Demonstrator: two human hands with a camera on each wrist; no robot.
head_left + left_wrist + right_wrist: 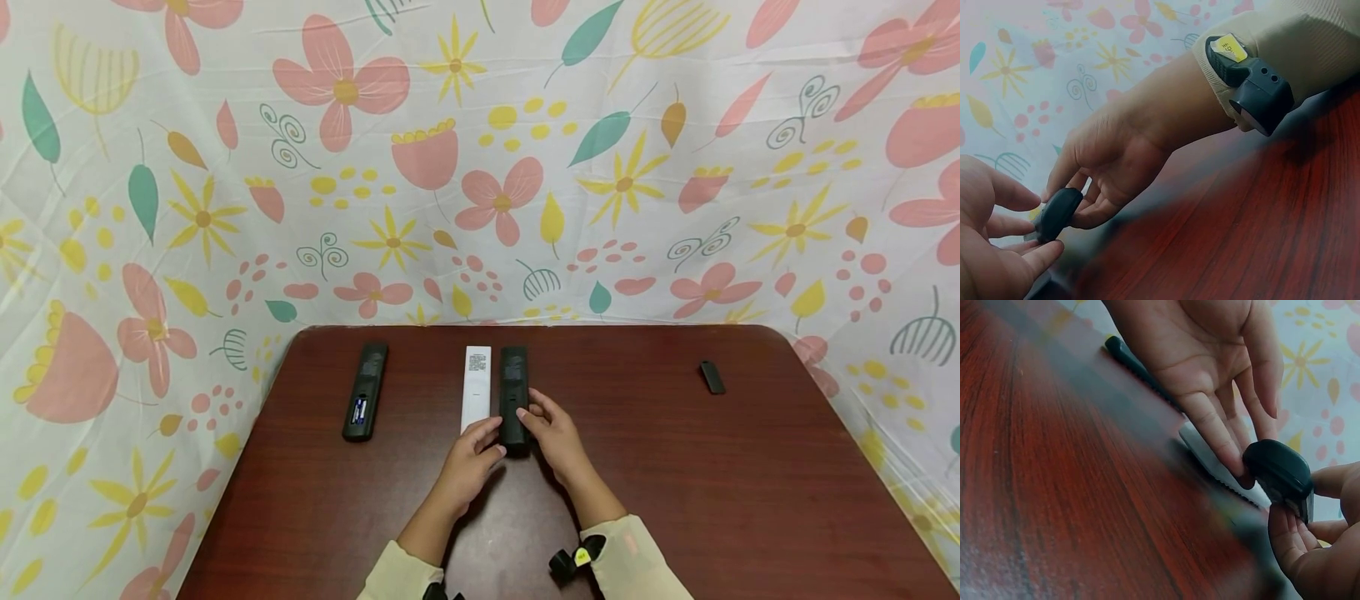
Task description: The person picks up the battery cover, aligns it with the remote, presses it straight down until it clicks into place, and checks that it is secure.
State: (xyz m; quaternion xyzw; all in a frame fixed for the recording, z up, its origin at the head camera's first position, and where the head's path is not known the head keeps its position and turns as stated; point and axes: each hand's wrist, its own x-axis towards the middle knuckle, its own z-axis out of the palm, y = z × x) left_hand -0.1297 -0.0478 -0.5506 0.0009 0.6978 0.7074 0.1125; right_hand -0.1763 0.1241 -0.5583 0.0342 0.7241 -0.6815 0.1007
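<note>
A black remote control (pixel 513 400), its back facing up, is held in front of me. My right hand (pixel 555 437) grips its right side, thumb on the back and fingers around the edge. My left hand (pixel 467 468) is at the lower left; in the right wrist view, the left thumb touches the near end of the remote (pixel 1279 469) while the left index finger stands apart from it. The left fingers look fairly straight. A white remote control (pixel 476 385) lies just left, its lower end partly hidden by the left hand.
Another black remote control (pixel 365 392) lies farther left, its battery compartment uncovered with blue batteries (pixel 360 409) inside. A small black battery cover (pixel 712 377) lies at the right on the brown table (pixel 637 483). A flowered cloth (pixel 465 167) hangs behind the back edge.
</note>
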